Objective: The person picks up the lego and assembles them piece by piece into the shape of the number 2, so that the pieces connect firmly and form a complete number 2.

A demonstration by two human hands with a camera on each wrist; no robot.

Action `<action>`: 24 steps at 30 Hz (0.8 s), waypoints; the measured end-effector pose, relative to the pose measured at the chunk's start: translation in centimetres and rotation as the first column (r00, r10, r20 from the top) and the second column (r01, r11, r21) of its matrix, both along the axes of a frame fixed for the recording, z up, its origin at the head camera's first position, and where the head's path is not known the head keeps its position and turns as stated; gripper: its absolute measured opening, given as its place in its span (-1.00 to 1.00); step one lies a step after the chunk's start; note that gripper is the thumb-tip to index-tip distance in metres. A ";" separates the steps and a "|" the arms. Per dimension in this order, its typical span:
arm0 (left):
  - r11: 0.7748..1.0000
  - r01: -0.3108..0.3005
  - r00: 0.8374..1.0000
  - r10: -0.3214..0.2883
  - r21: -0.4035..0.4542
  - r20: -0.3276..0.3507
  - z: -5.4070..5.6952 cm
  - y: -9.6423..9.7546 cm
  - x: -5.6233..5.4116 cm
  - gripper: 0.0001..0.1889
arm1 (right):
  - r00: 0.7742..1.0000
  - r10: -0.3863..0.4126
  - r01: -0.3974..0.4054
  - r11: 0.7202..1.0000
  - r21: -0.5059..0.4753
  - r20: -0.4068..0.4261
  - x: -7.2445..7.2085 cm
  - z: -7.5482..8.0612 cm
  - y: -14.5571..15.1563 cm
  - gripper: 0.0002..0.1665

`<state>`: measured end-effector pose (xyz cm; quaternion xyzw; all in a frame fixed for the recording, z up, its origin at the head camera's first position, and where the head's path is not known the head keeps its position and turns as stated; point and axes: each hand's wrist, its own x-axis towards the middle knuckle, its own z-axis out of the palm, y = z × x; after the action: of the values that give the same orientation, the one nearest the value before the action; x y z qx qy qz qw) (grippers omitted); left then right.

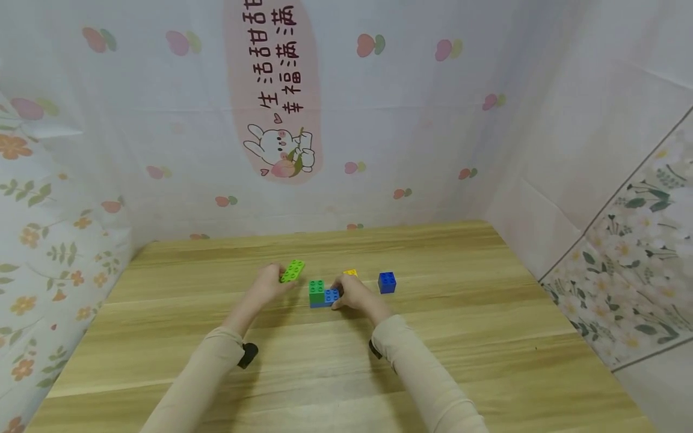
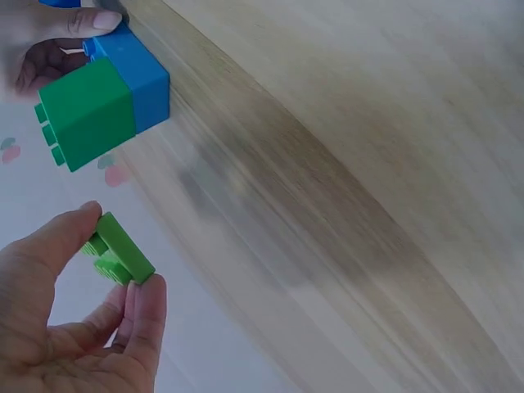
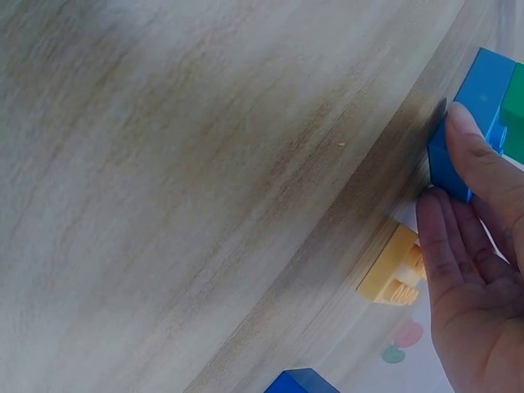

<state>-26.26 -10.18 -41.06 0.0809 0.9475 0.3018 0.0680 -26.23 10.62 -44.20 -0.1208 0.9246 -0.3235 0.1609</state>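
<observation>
My left hand (image 1: 269,284) pinches a flat lime-green building block (image 2: 119,250) between thumb and fingertips, tilted and held above the table. To its right, a dark green block (image 1: 316,290) sits on the left part of a long blue block (image 1: 331,296) that lies on the table. The right hand (image 1: 352,292) grips the blue block's right end, its thumb on the near long side (image 3: 473,105) and its fingers at the far side. Behind the right hand is a yellow block (image 3: 388,270), partly hidden from the head view.
A dark blue block (image 1: 387,282) stands alone to the right of the right hand. All of it rests on a wood-grain table (image 1: 460,337), backed by a printed cloth (image 1: 406,120) at its far edge.
</observation>
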 end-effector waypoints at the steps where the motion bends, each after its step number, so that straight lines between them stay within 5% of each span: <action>1: 1.000 0.005 1.000 -0.005 0.001 -0.003 0.1 0.2 0.0 -0.53 | 1.000 0.003 -0.003 1.000 0.001 -0.004 0.0 0.0 0.0 -0.51; 15: 0.994 0.081 0.996 -0.078 0.070 -0.046 0.1 1.7 0.0 -0.53 | 0.999 0.028 -0.027 0.999 0.024 -0.032 -0.2 -0.1 0.2 -0.52; 24: 0.990 0.111 0.994 -0.110 0.088 -0.012 0.3 2.1 0.0 -0.51 | 0.999 0.035 -0.035 0.999 0.024 -0.026 -0.3 -0.3 0.2 -0.52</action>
<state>-26.23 -8.11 -40.72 0.1374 0.9274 0.3392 0.0776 -26.51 10.78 -44.47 -0.1393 0.9281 -0.3082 0.1559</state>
